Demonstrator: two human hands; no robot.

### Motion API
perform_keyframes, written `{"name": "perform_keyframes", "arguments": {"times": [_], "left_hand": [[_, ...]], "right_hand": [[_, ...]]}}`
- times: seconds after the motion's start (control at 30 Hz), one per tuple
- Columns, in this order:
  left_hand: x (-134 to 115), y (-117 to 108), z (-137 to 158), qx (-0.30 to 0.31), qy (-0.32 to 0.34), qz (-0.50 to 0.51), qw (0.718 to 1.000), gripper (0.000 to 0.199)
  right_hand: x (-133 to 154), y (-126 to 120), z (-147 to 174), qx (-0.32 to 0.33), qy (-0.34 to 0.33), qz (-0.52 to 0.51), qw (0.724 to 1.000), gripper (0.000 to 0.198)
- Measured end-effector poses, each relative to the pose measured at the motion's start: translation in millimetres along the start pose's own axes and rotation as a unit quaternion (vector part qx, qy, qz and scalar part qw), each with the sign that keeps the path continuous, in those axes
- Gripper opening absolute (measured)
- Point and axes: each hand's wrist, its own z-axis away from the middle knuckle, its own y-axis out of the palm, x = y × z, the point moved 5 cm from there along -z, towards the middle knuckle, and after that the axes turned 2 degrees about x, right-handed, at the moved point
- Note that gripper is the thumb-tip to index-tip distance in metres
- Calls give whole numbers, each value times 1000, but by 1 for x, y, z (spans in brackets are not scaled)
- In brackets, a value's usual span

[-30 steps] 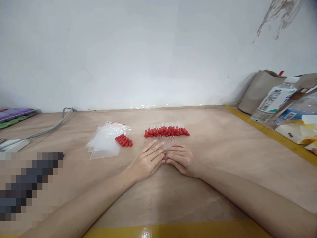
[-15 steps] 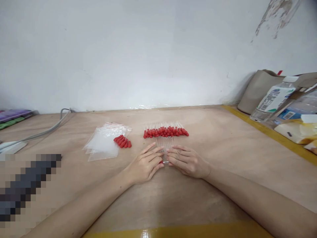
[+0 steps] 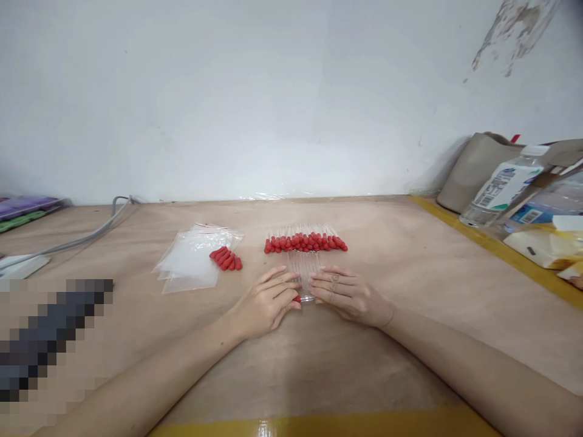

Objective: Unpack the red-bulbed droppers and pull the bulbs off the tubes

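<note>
Glass droppers with red rubber bulbs point(image 3: 306, 242) lie side by side in a row, and clear glass tubes point(image 3: 304, 264) extend from it toward me between my hands. My left hand point(image 3: 269, 301) has its thumb and index finger closed around the red bulb of one glass dropper point(image 3: 307, 298), which lies crosswise at the near end of the tubes. The far part of this dropper runs under my right hand point(image 3: 348, 295), whose thumb and fingers close on it; its tip is hidden. The other fingers of both hands stretch along the sides of the tubes.
Clear zip bags point(image 3: 194, 261) lie fanned out at left, with several red bulbs point(image 3: 225, 258) on their edge. A grey cable point(image 3: 91, 235) and a pixelated dark object point(image 3: 50, 340) are farther left. A water bottle point(image 3: 505, 185), a grey-beige container point(image 3: 464, 170) and yellow packaging point(image 3: 537, 243) stand at right.
My right hand has shifted slightly right, so more of the crosswise glass tube and the left hand's red bulb show. My left hand is almost still.
</note>
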Motion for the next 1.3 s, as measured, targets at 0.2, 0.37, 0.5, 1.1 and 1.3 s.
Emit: {"name": "perform_keyframes", "arguments": {"times": [0.2, 0.37, 0.5, 1.1, 1.3], "left_hand": [[9, -4, 7, -5, -16, 23, 1000, 11], [41, -23, 20, -66, -154, 9, 986, 13], [77, -37, 25, -78, -296, -2, 952, 24], [187, -51, 97, -10, -551, 150, 821, 42], [189, -51, 103, 18, -564, 76, 822, 41]], "right_hand": [[-4, -8, 3, 4, -7, -6, 1000, 26], [-46, -18, 23, -65, 185, 42, 980, 21], [-63, -6, 32, -22, 326, 51, 944, 23], [-48, 13, 17, 75, 346, 60, 933, 17], [-45, 11, 16, 91, 345, 57, 933, 23]]}}
